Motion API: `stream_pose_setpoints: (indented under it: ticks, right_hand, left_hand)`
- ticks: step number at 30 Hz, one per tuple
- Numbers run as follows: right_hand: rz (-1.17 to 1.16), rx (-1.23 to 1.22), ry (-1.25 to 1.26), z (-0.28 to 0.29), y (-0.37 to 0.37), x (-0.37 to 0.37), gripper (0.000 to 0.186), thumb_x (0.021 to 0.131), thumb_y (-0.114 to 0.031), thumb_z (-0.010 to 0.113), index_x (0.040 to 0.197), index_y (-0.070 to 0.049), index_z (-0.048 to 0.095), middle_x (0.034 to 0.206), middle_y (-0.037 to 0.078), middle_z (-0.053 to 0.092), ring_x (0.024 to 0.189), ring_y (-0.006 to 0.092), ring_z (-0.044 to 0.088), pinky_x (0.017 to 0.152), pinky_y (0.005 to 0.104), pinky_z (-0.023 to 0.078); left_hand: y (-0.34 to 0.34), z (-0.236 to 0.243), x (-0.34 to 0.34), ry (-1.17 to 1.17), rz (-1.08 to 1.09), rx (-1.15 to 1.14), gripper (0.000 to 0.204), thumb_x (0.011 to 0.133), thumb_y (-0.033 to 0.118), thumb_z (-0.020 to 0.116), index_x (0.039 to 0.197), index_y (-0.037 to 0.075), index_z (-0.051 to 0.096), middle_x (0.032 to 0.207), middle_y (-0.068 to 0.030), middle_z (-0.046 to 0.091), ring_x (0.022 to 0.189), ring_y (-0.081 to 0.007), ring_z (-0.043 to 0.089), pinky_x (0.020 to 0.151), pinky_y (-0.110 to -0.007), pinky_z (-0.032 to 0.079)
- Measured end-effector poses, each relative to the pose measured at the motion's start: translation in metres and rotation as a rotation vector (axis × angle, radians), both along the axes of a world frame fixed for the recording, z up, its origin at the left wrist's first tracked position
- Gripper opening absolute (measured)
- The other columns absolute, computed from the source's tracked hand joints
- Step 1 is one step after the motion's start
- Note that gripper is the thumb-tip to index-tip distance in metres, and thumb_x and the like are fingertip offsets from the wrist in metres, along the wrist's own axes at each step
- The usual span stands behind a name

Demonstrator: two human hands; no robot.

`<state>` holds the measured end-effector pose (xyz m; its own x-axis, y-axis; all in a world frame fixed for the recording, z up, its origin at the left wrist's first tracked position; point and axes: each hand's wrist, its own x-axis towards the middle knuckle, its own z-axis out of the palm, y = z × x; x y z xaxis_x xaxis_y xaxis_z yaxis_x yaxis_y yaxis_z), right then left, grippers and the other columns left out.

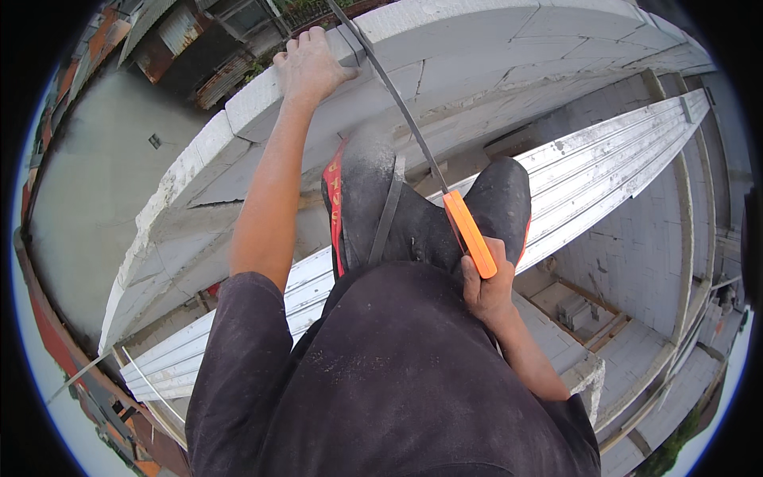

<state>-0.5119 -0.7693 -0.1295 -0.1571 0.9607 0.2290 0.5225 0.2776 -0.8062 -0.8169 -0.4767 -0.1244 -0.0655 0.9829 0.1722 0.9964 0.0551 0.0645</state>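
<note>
My right hand point(490, 285) is closed around the orange handle of a hand saw point(469, 232), low and right of centre, in front of my body. Its long dark blade runs up and away to the left and crosses the top of a white block wall point(469, 60). My left hand point(308, 70), dusty with white powder, hooks its fingers over the wall's top edge just left of the blade. Beside it, a narrow block piece point(346, 49) lies between hand and blade. Where the teeth meet the block cannot be made out.
Under my legs, long ribbed metal planks point(604, 171) span from lower left to upper right. Beyond the wall lie a grey surface point(119, 159) far below and rusty sheet roofing point(179, 32). Down on the right stand more block walls point(636, 246) and a wooden frame point(592, 338).
</note>
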Motion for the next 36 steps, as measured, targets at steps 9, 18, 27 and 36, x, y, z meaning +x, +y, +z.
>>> stream_pose_setpoints:
  ticks: [9,18,27,36]
  right_hand:
    - [-0.037,-0.099,-0.015,0.048,0.07,-0.046,0.024,0.104,-0.017,0.066,0.116,0.001,0.055,0.094,0.024,0.069,0.078,0.0423,0.072,0.069,0.0476,0.054]
    - [-0.051,-0.164,-0.112,0.107,0.127,-0.072,0.029,0.106,-0.023,0.063,0.113,0.003,0.052,0.076,0.024,0.067,0.073,0.048,0.069,0.07,0.0528,0.054]
    - [-0.026,0.034,-0.08,0.063,0.012,-0.018,0.026,0.104,-0.018,0.066,0.114,0.002,0.053,0.072,0.022,0.067,0.077,0.0423,0.074,0.07,0.0465,0.057]
    - [0.003,-0.166,0.034,0.039,0.056,-0.034,0.03,0.104,-0.02,0.066,0.12,0.003,0.055,0.083,0.021,0.069,0.078,0.0382,0.074,0.073,0.0423,0.058]
  left_hand:
    - [-0.006,-0.002,-0.003,-0.011,-0.023,0.009,0.096,0.07,0.06,0.091,0.142,0.006,0.056,0.141,-0.0156,0.064,0.135,-0.033,0.056,0.109,-0.052,0.042]
    - [0.003,0.005,0.008,-0.05,-0.036,-0.014,0.096,0.07,0.056,0.091,0.142,0.004,0.055,0.143,-0.016,0.063,0.136,-0.0341,0.055,0.111,-0.052,0.04]
    - [-0.001,0.006,0.003,0.007,-0.002,-0.001,0.094,0.07,0.06,0.091,0.14,0.006,0.057,0.138,-0.0141,0.066,0.134,-0.0322,0.058,0.107,-0.052,0.043]
    - [-0.001,-0.003,-0.009,-0.031,-0.034,0.072,0.092,0.069,0.06,0.091,0.135,0.005,0.06,0.13,-0.0137,0.069,0.128,-0.0313,0.061,0.104,-0.051,0.043]
